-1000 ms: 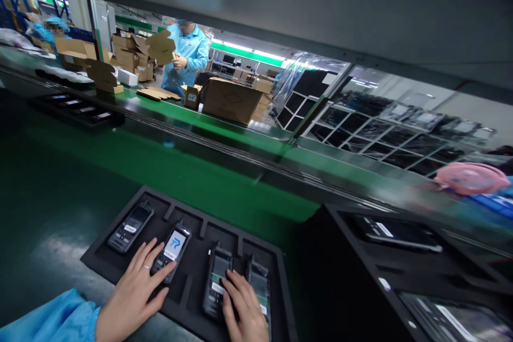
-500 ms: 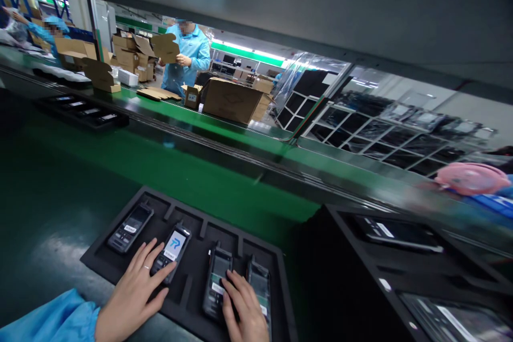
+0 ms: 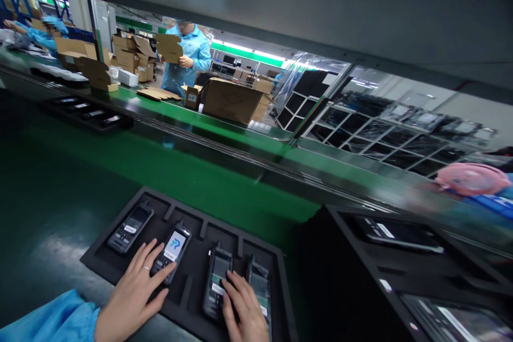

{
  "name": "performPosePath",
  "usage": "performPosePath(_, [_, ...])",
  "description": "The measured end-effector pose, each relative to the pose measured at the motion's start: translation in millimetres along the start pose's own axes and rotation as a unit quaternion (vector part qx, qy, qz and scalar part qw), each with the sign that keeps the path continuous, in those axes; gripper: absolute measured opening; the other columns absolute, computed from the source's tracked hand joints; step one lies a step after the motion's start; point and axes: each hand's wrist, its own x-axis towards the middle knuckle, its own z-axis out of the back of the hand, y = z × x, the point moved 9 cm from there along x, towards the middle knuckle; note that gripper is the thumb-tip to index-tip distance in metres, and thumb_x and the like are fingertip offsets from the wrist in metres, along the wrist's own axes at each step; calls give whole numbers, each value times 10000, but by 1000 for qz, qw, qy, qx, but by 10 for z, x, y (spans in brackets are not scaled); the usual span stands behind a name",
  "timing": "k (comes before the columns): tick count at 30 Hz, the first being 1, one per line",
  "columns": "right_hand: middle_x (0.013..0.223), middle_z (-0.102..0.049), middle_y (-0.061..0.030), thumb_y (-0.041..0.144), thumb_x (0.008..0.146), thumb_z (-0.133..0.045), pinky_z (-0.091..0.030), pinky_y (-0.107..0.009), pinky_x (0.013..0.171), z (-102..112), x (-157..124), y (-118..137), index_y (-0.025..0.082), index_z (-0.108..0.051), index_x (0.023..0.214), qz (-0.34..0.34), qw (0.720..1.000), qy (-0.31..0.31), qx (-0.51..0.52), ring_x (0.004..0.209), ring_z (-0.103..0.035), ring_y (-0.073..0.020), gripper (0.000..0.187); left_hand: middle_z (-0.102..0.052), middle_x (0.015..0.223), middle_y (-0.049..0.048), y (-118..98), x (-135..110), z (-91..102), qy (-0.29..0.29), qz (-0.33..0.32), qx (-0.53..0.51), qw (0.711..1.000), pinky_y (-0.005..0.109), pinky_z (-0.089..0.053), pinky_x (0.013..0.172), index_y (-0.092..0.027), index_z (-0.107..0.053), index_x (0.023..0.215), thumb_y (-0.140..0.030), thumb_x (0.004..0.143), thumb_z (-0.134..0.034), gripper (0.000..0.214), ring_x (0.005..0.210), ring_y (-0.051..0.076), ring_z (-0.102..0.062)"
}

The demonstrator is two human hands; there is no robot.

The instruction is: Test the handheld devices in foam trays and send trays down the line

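Note:
A black foam tray lies on the green belt in front of me with several handsets in its slots. My left hand lies flat with fingers spread, its fingertips on the keypad of the handset with the lit white screen. My right hand rests on the two right-hand handsets, fingers stretched over their lower halves. A fourth handset sits untouched in the leftmost slot.
A taller stack of black trays with devices stands close on my right. Another tray of handsets lies farther up the belt. Across the line are cardboard boxes and a person in blue holding a cardboard flat.
My hands have not moved. The far tray has drifted right along the belt, and the person in blue has shifted the cardboard piece.

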Motion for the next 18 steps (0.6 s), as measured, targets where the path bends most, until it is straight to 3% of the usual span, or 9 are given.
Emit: performPosePath(18, [1048, -746, -55, 249, 880, -504, -644, -384, 771, -28, -25, -24, 243, -689, 1044, 7, 1000, 9, -4, 953, -725, -252, 247, -453, 1459, 60, 2, 7, 18, -15, 2, -8, 1000, 509, -505, 1020, -374, -473, 1381, -251, 836, -579, 568, 1369, 317, -395])
